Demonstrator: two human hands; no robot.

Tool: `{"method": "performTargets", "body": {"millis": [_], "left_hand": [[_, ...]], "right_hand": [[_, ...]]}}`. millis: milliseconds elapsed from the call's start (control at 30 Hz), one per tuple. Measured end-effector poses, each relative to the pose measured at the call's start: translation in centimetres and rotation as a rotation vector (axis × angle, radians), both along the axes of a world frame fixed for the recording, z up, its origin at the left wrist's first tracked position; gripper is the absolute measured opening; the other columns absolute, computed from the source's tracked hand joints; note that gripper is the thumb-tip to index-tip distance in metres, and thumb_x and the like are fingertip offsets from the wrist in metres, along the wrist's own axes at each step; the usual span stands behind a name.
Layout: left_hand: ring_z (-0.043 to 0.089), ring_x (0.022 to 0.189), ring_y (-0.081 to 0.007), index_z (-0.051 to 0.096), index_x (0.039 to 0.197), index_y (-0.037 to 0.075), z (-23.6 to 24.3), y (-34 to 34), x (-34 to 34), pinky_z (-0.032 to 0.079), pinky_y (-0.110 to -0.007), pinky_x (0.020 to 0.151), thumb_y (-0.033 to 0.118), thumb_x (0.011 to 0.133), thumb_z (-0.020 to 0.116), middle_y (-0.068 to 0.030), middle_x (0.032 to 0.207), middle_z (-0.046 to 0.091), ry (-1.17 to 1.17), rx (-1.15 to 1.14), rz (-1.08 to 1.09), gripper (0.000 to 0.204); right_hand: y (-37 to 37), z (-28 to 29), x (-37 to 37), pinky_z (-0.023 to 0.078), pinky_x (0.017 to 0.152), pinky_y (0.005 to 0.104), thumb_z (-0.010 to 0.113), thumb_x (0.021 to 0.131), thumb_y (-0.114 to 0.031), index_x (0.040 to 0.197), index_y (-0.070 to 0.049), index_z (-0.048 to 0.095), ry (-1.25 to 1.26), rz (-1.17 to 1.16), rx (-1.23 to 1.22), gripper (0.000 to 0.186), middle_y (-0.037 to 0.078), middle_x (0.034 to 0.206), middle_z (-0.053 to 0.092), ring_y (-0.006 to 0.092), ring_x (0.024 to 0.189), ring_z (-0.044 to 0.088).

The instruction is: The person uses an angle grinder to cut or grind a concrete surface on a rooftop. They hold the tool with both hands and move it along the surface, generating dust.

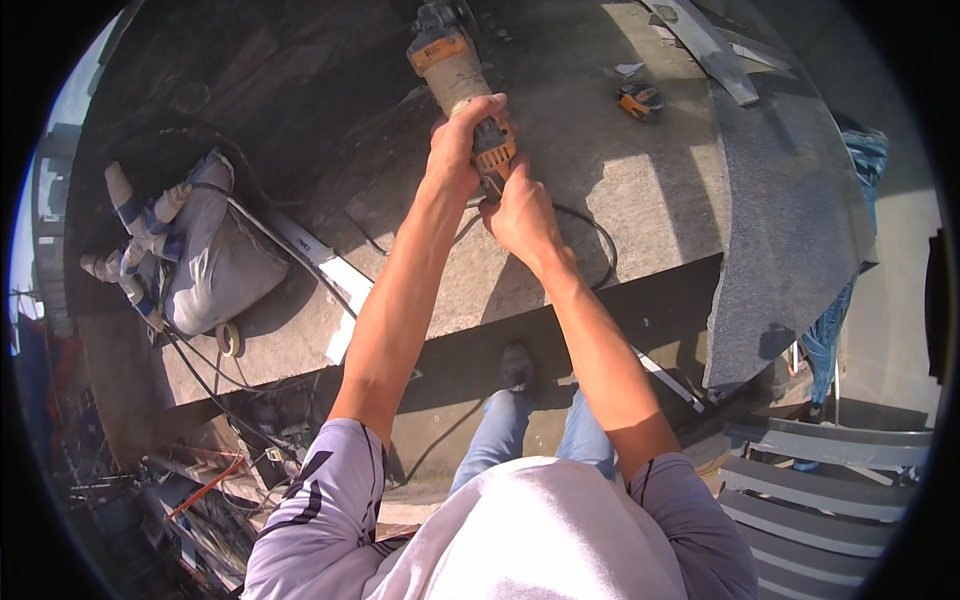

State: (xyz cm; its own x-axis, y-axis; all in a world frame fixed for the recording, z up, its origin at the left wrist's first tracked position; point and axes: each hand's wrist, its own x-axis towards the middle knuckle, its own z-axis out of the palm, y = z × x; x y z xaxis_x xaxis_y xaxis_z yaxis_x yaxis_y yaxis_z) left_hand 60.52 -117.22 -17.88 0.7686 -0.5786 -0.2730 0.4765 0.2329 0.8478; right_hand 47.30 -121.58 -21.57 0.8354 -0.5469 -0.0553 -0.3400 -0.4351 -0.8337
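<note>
Both my hands grip a dusty orange-and-grey angle grinder [455,80], held out over the concrete surface. My left hand [464,145] wraps round the middle of its body. Behind it, my right hand [522,212] is closed on the rear handle. The grinder's head points away from me at the top edge, and its disc is mostly out of sight. A dark power cord [606,240] loops on the concrete to the right of my right hand.
A yellow-and-black tape measure [640,100] lies at the far right, near pale strips [705,45]. A grey stone slab [785,230] stands right. At left are a white sack [220,265], a tape roll [229,339] and a white strip [345,285]. Grey slats [820,490] lie lower right.
</note>
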Motion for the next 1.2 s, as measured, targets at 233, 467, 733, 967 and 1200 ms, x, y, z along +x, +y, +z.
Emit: {"method": "performTargets", "body": {"millis": [233,467,733,967,1200], "left_hand": [[0.075,0.088,-0.0238,0.070,0.113,0.003,0.0,-0.1,0.4,0.063,-0.042,0.079,0.024,0.088,0.088,-0.0089,0.096,0.072,-0.017,-0.006,-0.006,0.036],[0.075,0.091,-0.0243,0.070,0.116,0.003,-0.8,0.2,0.2,0.063,-0.044,0.081,0.025,0.092,0.086,-0.0102,0.099,0.074,-0.020,0.030,-0.031,0.036],[0.074,0.082,-0.0226,0.071,0.110,0.002,-1.1,0.3,-0.8,0.062,-0.041,0.074,0.024,0.086,0.090,-0.0102,0.093,0.074,0.025,0.011,-0.021,0.037],[0.074,0.092,-0.0243,0.070,0.114,0.005,-0.5,0.5,-0.5,0.063,-0.045,0.080,0.026,0.090,0.087,-0.0100,0.097,0.073,0.028,0.067,-0.021,0.037],[0.074,0.091,-0.0248,0.070,0.114,0.005,-0.9,0.2,0.1,0.063,-0.045,0.080,0.026,0.090,0.086,-0.0103,0.099,0.074,0.002,0.041,-0.033,0.036]], "right_hand": [[-0.1,0.4,0.4,0.063,0.086,0.0596,0.081,0.090,-0.009,0.133,0.010,0.044,0.013,-0.005,0.008,0.060,0.038,0.099,0.076,0.0569,0.104,0.074],[0.3,0.0,-0.4,0.064,0.085,0.0586,0.084,0.089,-0.009,0.135,0.009,0.044,0.015,-0.012,-0.012,0.063,0.039,0.102,0.076,0.0561,0.104,0.074],[0.6,-0.6,-1.1,0.064,0.083,0.0591,0.084,0.089,-0.008,0.133,0.009,0.044,0.026,-0.018,-0.005,0.062,0.039,0.104,0.075,0.0571,0.103,0.074],[0.6,-0.3,-0.6,0.064,0.085,0.0594,0.081,0.090,-0.008,0.131,0.010,0.045,0.030,-0.013,-0.001,0.056,0.040,0.102,0.075,0.0573,0.104,0.075],[0.4,-0.6,-0.2,0.064,0.087,0.0587,0.079,0.092,-0.010,0.134,0.010,0.045,0.039,-0.021,-0.037,0.058,0.039,0.103,0.076,0.0556,0.104,0.075]]}}
